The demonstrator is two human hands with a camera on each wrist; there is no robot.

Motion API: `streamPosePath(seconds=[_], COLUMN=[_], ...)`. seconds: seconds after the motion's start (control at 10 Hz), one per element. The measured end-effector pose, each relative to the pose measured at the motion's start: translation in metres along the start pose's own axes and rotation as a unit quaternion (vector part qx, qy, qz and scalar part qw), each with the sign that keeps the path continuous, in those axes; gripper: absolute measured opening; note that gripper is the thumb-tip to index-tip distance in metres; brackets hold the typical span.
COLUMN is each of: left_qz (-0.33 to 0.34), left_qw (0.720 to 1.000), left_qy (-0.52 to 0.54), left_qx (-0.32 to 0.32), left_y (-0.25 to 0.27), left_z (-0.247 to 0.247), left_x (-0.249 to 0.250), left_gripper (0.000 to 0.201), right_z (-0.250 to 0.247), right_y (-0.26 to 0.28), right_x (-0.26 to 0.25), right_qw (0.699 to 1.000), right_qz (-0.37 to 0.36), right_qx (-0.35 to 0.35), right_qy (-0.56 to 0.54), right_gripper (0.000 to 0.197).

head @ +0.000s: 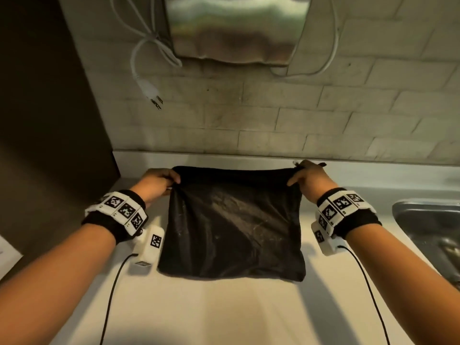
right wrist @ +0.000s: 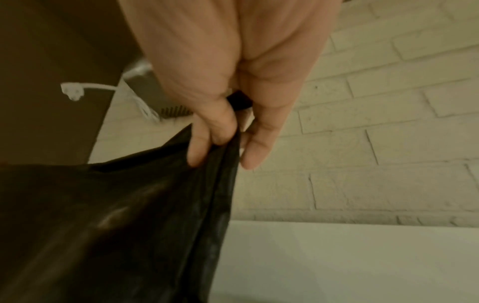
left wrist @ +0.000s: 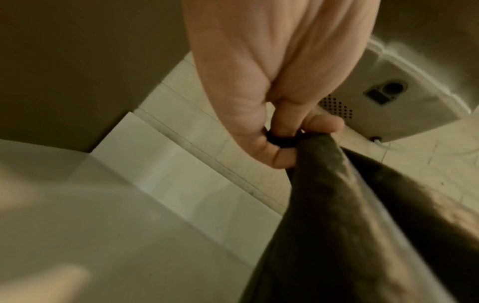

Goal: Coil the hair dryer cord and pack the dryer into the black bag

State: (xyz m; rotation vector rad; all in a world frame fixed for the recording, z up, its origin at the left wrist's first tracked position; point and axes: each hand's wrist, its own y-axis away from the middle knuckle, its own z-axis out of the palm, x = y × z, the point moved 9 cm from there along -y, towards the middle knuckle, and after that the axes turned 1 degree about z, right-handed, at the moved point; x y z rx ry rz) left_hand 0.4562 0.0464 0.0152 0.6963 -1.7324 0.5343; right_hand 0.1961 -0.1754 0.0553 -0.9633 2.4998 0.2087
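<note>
A black fabric bag [head: 231, 225] hangs stretched flat above the white counter [head: 224, 314], its lower edge near the surface. My left hand [head: 161, 181] pinches its upper left corner, and my right hand [head: 302, 176] pinches the upper right corner. The left wrist view shows my left hand [left wrist: 279, 147] curled round the bag's hem [left wrist: 350, 225]. In the right wrist view my right hand [right wrist: 223, 139] grips gathered bag cloth [right wrist: 116, 225]. A white cord [head: 149, 46] with its plug [head: 151, 92] dangles on the wall beside a shiny silver unit [head: 236, 28]. No dryer body is clearly seen.
A steel sink [head: 428, 220] lies at the right of the counter. A dark panel [head: 49, 95] closes off the left side. The tiled wall [head: 323, 115] stands right behind the bag. Thin black cables run from both wrist cameras toward me.
</note>
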Motion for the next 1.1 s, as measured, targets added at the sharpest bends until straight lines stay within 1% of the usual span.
streamPosePath(seconds=[0.1,0.2,0.3,0.4,0.5,0.6,0.7,0.8,0.9,1.0,1.1], left_qz=[-0.045,-0.073,-0.064,-0.014,0.009,0.007,0.003,-0.005,-0.017,-0.025,-0.033], left_qw=[0.998,0.995,0.991,0.983,0.980,0.972,0.960,0.956,0.961,0.960,0.950], left_qy=[0.026,0.016,-0.047,-0.154,-0.172,-0.205,-0.250,-0.269,-0.256,-0.263,-0.301], left_qx=[-0.019,-0.068,-0.110,-0.097,-0.103,-0.113,-0.123,-0.114,-0.104,-0.091,-0.076], left_y=[-0.020,-0.030,-0.043,-0.065,-0.084,-0.101,-0.111,-0.115,-0.114,-0.112,-0.106], left_z=[0.008,0.019,0.035,0.044,0.056,0.065,0.074,0.076,0.073,0.066,0.057], left_x=[-0.013,-0.024,-0.034,-0.033,-0.034,-0.041,-0.051,-0.060,-0.061,-0.060,-0.048], left_gripper=[0.045,0.027,0.064,0.078,0.077,0.076,0.076,0.078,0.077,0.072,0.068], right_z=[0.012,0.025,0.035,0.041,0.043,0.051,0.060,0.064,0.067,0.065,0.054], right_y=[-0.025,-0.045,-0.065,-0.086,-0.099,-0.111,-0.116,-0.121,-0.118,-0.114,-0.103], right_x=[0.007,0.016,0.023,0.032,0.038,0.049,0.058,0.067,0.073,0.074,0.064], right_qw=[0.999,0.991,0.978,0.967,0.959,0.955,0.958,0.968,0.973,0.974,0.975], right_qz=[-0.008,-0.010,-0.030,-0.017,0.003,0.021,0.040,0.055,0.069,0.072,0.062], right_qx=[-0.031,-0.072,-0.084,-0.077,-0.064,-0.056,-0.058,-0.045,-0.064,-0.076,-0.053], right_qy=[0.029,0.115,0.191,0.244,0.275,0.292,0.277,0.240,0.212,0.200,0.206], right_gripper=[0.017,0.035,0.044,0.048,0.049,0.048,0.049,0.052,0.057,0.057,0.050])
